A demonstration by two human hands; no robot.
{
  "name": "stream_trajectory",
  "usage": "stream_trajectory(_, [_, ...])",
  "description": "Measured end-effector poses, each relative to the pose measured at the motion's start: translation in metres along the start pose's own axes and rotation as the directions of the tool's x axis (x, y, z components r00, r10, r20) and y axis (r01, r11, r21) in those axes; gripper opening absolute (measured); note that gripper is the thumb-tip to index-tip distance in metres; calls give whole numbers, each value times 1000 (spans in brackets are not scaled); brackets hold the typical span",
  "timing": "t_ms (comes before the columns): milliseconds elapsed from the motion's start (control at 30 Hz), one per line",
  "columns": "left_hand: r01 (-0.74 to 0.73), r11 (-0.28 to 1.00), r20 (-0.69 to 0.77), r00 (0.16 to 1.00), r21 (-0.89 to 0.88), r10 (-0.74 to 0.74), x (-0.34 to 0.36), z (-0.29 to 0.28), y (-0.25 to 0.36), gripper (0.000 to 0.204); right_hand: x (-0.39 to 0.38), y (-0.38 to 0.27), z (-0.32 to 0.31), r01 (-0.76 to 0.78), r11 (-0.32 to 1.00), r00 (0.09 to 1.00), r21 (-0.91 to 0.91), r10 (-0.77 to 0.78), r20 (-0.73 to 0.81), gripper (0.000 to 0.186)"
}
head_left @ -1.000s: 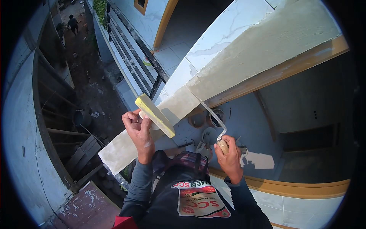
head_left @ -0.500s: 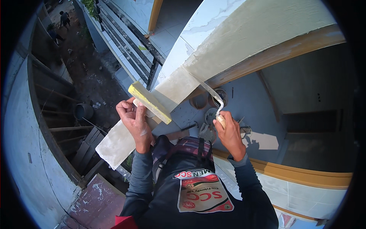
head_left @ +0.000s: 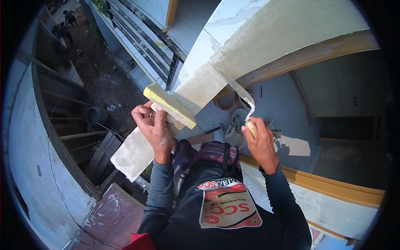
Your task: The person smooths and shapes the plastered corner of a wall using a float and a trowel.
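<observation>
My left hand (head_left: 153, 125) grips a yellow plastering float (head_left: 168, 105) and holds it against the pale plastered beam face (head_left: 266, 37). My right hand (head_left: 259, 139) is closed on the wooden handle of a steel trowel (head_left: 234, 85); its blade tip touches the lower edge of the plaster, just above an orange-brown wooden strip (head_left: 300, 58). Both forearms are in dark grey sleeves. A printed apron (head_left: 227, 206) covers my front.
Far below on the left lie bare ground, a grey bucket (head_left: 96, 114), wooden scaffold poles (head_left: 79, 135) and two people (head_left: 66, 23). Round containers (head_left: 233, 102) stand on the blue-grey floor under the beam. An orange-trimmed tiled wall (head_left: 333, 187) runs at lower right.
The float and my left hand have shifted slightly along the beam face. The trowel blade has stayed at the plaster's lower edge, and the view has tilted a little.
</observation>
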State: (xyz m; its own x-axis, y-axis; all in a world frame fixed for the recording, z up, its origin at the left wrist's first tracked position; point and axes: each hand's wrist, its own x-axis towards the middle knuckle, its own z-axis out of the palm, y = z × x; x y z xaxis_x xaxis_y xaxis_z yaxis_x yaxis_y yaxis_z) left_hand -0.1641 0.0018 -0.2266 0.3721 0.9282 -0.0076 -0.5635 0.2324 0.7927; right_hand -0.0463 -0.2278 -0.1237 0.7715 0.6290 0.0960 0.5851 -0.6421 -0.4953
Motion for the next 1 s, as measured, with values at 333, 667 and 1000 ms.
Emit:
stream_trajectory(333, [27, 999, 30, 999, -46, -25, 0, 5, 7, 29, 16, 4, -13, -94, 995, 994, 30, 92, 56, 25])
stream_trajectory(667, [-33, 999, 79, 996, 22, 32, 4, 2, 6, 28, -9, -20, -29, 28, 970, 980, 240, 20, -196, 26])
stream_trajectory(1000, [-39, 995, 102, 994, 91, 30, 9, 1, 7, 27, 15, 4, 35, 19, 967, 993, 255, 11, -114, 26])
